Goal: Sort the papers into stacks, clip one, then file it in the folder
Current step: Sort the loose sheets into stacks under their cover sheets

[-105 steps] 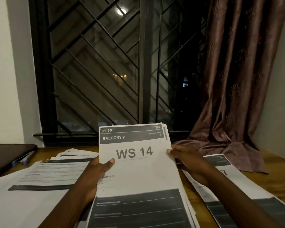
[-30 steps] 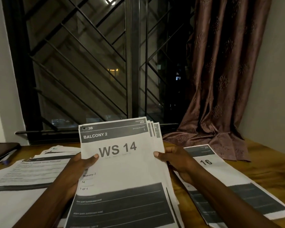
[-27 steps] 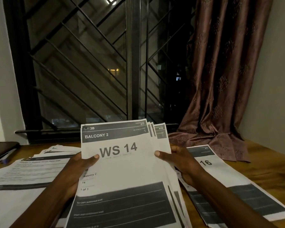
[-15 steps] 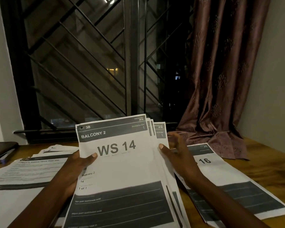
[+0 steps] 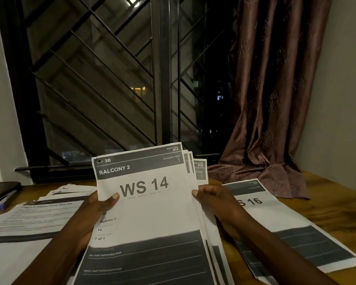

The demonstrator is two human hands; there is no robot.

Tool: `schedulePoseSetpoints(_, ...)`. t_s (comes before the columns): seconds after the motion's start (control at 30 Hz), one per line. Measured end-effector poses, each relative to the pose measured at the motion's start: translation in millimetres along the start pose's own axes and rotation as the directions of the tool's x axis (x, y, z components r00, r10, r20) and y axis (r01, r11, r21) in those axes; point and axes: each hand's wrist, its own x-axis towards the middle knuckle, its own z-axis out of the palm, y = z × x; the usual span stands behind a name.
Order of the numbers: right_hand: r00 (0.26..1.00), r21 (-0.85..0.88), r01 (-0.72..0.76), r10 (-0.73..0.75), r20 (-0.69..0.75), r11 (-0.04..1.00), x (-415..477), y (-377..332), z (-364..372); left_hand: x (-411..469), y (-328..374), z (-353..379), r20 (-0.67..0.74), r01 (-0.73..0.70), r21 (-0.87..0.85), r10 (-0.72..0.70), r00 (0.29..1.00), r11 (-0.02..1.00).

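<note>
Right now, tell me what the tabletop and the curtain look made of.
Tabletop: likely wood or veneer, brown with visible grain and a slight sheen. Curtain: woven fabric, satiny brown-mauve, with patterned motifs and soft folds pooling on the tabletop.

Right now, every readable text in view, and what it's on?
"3B": top sheet of the held stack, header.
"BALCONY 2": same header.
"WS 14": same sheet, middle.
"#14": its top corner.
"Balcony 2", "14", "1 of 1": its left side.
"#10": rear sheet fanned out behind.
"S 16": flat sheet on the table; right hand hides the start.
Too blurred: left papers, fine print.
</note>
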Motion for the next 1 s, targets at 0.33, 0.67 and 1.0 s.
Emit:
schedulePoseSetpoints(0.33, 1.000, 0.039, 0.025, -0.024, -0.016, 0.999, -0.2, -2.3, 0.3, -0.6, -0.1, 3.5, -0.012, -0.004, 0.023, 0.004, 1.000, 1.000)
schedulePoseSetpoints(0.67, 0.999, 0.232, -0.019, 0.026, -0.026, 0.973, -1.6, -3.3, -2.4, -1.6, 0.7, 7.0, -0.043, -0.020, 0.066, 0.023, 0.999, 0.998)
schedulePoseSetpoints(1.0, 0.965, -0.051, 0.128, -0.136, -0.224, 0.990, -2.7, -10.5, -5.1, -0.5, 1.7, 5.9, -0.054, -0.030, 0.064, 0.033, 0.998, 0.997)
